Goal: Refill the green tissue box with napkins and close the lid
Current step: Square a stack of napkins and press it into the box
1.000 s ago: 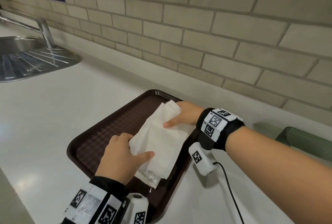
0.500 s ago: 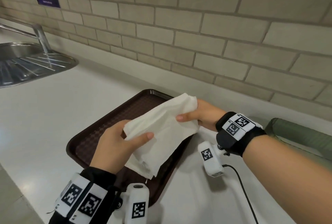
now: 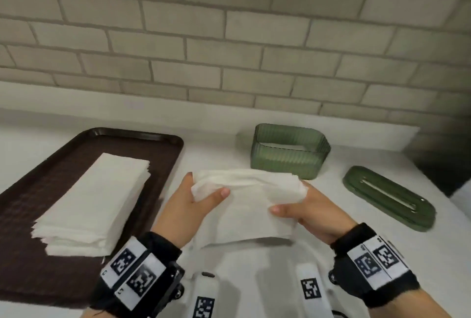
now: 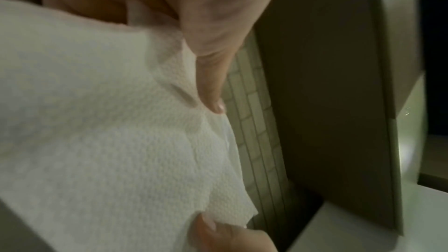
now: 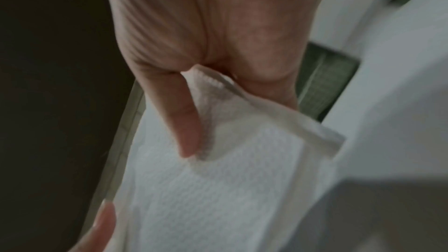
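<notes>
Leftmost, brown tray (image 3: 153, 139) on white counter (image 3: 216, 139), napkin stack (image 3: 96, 205) lying on it. Left hand (image 3: 188, 205) pinches left end of held napkin bundle (image 3: 249, 205), thumb on top; right hand (image 3: 313, 213) pinches right end likewise. Bundle lifted above counter, just before open green tissue box (image 3: 288, 162). Farther right, green lid (image 3: 387, 200) flat on counter, apart from box.

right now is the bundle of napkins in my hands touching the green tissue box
Cannot tell. In the head view the napkin bundle overlaps the green tissue box's near wall, so no gap or contact shows. The wrist views are too blurred to settle it.
</notes>
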A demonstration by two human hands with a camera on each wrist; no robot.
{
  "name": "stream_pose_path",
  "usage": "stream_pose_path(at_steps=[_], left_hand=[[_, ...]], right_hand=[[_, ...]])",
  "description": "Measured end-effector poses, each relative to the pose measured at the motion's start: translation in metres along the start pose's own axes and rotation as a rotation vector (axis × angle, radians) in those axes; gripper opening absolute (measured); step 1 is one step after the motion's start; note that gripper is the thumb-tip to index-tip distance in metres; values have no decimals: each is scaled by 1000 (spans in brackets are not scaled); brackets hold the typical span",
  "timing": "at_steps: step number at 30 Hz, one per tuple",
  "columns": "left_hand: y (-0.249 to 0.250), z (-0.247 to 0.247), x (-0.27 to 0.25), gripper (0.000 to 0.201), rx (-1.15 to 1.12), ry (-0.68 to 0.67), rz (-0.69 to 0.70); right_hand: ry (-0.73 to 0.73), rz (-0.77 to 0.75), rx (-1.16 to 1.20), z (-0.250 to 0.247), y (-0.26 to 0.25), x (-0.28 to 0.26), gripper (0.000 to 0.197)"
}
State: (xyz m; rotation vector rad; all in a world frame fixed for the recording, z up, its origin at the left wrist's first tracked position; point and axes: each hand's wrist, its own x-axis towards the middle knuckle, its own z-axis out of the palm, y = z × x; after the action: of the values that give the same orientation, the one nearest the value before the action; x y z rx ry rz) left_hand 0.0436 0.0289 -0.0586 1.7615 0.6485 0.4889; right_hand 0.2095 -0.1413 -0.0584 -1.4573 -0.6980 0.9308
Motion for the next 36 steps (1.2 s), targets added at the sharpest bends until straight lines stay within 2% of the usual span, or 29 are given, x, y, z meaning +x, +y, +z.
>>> stream_pose_path(at_steps=[2,5,7,9,10,12,15,17,21,23,25,28,29,32,33,36], left_hand=[[0,29,6,86,14,-45,-19],[2,60,16,80,37,-85,-72],[3,72,24,76,39,-113,-53],[2,80,32,80,21,-117,-50],[2,83,36,75,10,-113,-53],[0,86,42,51,-6,-96,-40],[-7,86,47,30,-30,-69,-28],[-10,85,51,26,-69,-38,-29],[-17,81,58,29,-152,15,-69],[-20,80,61,37,-178,51,-87],[-20,79,66,36,-190,90,-102],[-18,78,71,21,-212,121,-113],[-17,80,73,22,-228,128,-112],[-17,86,77,33,-248,151,-54],[-16,88,77,35,-259,165,-35],[-13,89,80,29,-324,178,-4]], right_hand=[[160,24,44,-15,16,-19,60],[374,32,-2,-27,28,-33,55],[443,4,-40,-30,26,-36,46],[497,-7,-69,-34,24,-34,44],[519,-12,-73,-35,24,-32,45],[552,-20,-83,-38,25,-26,49],[568,-23,-94,-40,26,-13,46],[559,-25,-104,-40,24,0,38],[547,12,-78,-38,32,23,41],[541,35,-30,-34,34,30,50],[527,37,14,-33,36,35,63],[492,21,214,-33,40,39,59],[488,8,275,-33,43,40,57],[505,-24,295,-26,44,41,81],[513,-30,270,-25,42,41,80],[542,-63,264,-22,28,36,45]])
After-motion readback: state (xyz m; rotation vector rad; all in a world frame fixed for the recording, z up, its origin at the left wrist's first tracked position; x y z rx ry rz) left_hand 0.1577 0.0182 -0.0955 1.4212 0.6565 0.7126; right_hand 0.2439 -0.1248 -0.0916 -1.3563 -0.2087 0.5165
